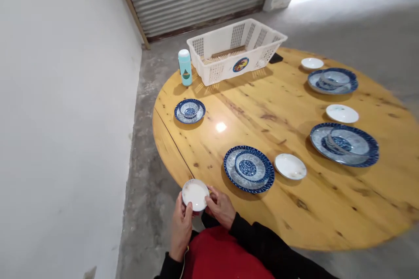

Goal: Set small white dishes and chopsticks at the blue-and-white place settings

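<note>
Between both hands, close to my body at the table's near left edge, is a small white dish. My left hand grips its left rim, thumb on top. My right hand grips the right rim, also with the thumb over the edge. The fingers underneath are hidden. Just right of the hands, a blue-patterned plate bears a matching blue and white bowl. Beside that plate lies another small white dish.
The round wooden table carries a smaller plate with a bowl, a turquoise bottle and a white plastic basket holding sticks. Rightward stand two more plates with bowls and small white dishes. A white wall rises left.
</note>
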Demonstrator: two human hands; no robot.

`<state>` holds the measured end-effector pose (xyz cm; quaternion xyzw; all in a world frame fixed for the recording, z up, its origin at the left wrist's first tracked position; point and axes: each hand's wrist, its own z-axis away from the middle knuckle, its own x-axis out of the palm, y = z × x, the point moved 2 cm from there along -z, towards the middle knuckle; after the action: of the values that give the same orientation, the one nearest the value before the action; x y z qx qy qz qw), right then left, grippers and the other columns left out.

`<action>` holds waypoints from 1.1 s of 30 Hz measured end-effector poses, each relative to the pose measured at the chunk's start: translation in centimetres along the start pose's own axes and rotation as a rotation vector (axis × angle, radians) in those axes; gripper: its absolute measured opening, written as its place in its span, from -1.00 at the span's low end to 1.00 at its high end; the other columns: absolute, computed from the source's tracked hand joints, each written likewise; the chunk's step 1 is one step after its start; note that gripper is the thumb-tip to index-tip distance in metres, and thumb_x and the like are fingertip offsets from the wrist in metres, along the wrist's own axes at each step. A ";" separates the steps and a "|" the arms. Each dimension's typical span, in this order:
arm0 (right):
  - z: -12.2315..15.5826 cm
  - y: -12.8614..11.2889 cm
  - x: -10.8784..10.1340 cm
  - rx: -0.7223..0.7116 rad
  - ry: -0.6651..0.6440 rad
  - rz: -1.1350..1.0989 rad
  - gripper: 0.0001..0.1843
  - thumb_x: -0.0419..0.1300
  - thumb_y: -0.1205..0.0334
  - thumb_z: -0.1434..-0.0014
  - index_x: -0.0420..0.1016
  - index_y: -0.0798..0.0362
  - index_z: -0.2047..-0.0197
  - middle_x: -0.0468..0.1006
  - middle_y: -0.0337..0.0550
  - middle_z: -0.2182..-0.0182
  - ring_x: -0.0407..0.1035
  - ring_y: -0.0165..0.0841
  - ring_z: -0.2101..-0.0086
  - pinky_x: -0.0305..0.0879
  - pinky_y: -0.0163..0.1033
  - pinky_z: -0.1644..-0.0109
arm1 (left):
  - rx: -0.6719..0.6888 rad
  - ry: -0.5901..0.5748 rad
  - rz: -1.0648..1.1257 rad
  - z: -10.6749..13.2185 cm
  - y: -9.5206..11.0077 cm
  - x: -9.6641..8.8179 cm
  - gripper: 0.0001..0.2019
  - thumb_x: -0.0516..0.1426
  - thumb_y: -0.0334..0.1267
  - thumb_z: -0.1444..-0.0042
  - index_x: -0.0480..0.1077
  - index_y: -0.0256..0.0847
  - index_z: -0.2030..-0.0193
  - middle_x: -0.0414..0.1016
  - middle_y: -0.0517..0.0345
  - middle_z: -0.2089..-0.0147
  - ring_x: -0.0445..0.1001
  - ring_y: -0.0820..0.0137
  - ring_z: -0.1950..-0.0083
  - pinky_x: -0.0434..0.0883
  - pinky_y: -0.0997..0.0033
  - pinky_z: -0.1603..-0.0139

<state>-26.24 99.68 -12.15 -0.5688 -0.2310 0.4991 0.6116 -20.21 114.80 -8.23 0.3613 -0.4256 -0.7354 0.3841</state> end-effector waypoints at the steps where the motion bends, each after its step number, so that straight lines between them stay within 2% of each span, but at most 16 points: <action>1: -0.7 -0.3 -0.1 0.003 0.029 0.016 -0.39 0.01 0.07 -0.14 0.50 0.28 -0.12 0.42 -0.29 0.64 0.33 -0.34 0.57 0.22 -0.26 0.41 | 0.006 -0.020 -0.012 -1.0 0.5 0.0 -0.32 0.15 0.15 -0.17 0.25 -0.28 -0.30 0.57 -0.15 -0.05 0.60 0.15 0.04 0.54 0.29 0.19; 5: -3.1 -1.3 -1.0 0.027 0.137 0.010 -0.42 0.02 0.06 -0.15 0.51 0.24 -0.11 0.47 -0.26 0.62 0.36 -0.32 0.55 0.22 -0.26 0.42 | 0.036 -0.072 -0.038 -4.4 2.5 0.9 -0.43 0.14 0.09 -0.19 0.30 -0.24 -0.22 0.53 -0.12 -0.12 0.56 0.22 -0.02 0.50 0.36 0.11; 7: -4.2 -1.6 -1.3 0.038 0.198 -0.013 -0.43 0.03 0.05 -0.16 0.50 0.24 -0.10 0.47 -0.25 0.63 0.36 -0.32 0.56 0.23 -0.26 0.42 | 0.056 -0.062 -0.071 -6.1 3.3 1.3 -0.52 0.15 0.04 -0.18 0.35 -0.26 -0.11 0.57 -0.07 -0.02 0.56 0.26 0.02 0.48 0.36 0.05; 9: -5.3 -1.7 -1.5 0.054 0.249 -0.035 -0.41 0.04 0.04 -0.16 0.49 0.26 -0.11 0.48 -0.25 0.63 0.36 -0.31 0.57 0.26 -0.25 0.41 | 0.070 -0.079 -0.093 -8.0 4.0 1.8 -0.61 0.15 0.00 -0.18 0.37 -0.26 -0.01 0.58 0.00 0.11 0.56 0.29 0.11 0.47 0.36 0.08; 15: -9.7 -2.2 -1.9 0.120 0.425 -0.061 -0.39 0.05 0.00 -0.16 0.48 0.24 -0.13 0.47 -0.26 0.62 0.38 -0.28 0.56 0.31 -0.24 0.41 | 0.117 -0.251 -0.077 -15.3 5.8 3.1 -0.74 0.16 -0.07 -0.19 0.37 -0.23 0.13 0.49 0.17 0.34 0.48 0.40 0.35 0.43 0.46 0.29; 19: -13.2 -3.2 -2.4 0.174 0.536 -0.043 -0.39 0.05 0.02 -0.14 0.48 0.25 -0.12 0.45 -0.28 0.64 0.40 -0.27 0.57 0.32 -0.24 0.40 | 0.108 -0.413 -0.055 -20.6 7.3 4.4 -0.77 0.15 -0.14 -0.21 0.38 -0.24 0.10 0.53 0.14 0.33 0.50 0.42 0.42 0.45 0.46 0.33; 23: -16.8 -3.7 -2.7 0.260 0.626 -0.054 -0.40 0.05 0.07 -0.12 0.47 0.25 -0.13 0.46 -0.27 0.64 0.46 -0.25 0.56 0.34 -0.25 0.42 | 0.125 -0.512 -0.096 -25.3 8.3 5.8 -0.81 0.15 -0.20 -0.21 0.40 -0.26 0.11 0.57 0.07 0.28 0.54 0.40 0.37 0.48 0.46 0.32; 26: -18.9 -3.3 -2.9 0.316 0.672 -0.075 -0.42 0.05 0.11 -0.11 0.47 0.24 -0.13 0.48 -0.25 0.64 0.46 -0.25 0.58 0.35 -0.25 0.44 | 0.152 -0.547 -0.136 -28.0 8.6 6.7 -0.79 0.15 -0.19 -0.22 0.42 -0.26 0.08 0.60 0.03 0.23 0.56 0.37 0.29 0.51 0.44 0.26; 33: -21.5 -2.1 -2.1 0.351 0.763 -0.110 -0.45 0.06 0.15 -0.15 0.45 0.22 -0.15 0.56 -0.18 0.58 0.46 -0.27 0.57 0.41 -0.23 0.41 | 0.206 -0.554 -0.261 -31.3 8.7 8.1 -0.71 0.15 -0.23 -0.24 0.45 -0.28 -0.05 0.64 -0.10 0.07 0.60 0.24 0.06 0.53 0.29 0.03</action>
<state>-8.07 88.13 -14.85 -0.5869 0.0703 0.2510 0.7665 5.29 93.90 -13.75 0.2360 -0.5361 -0.8019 0.1176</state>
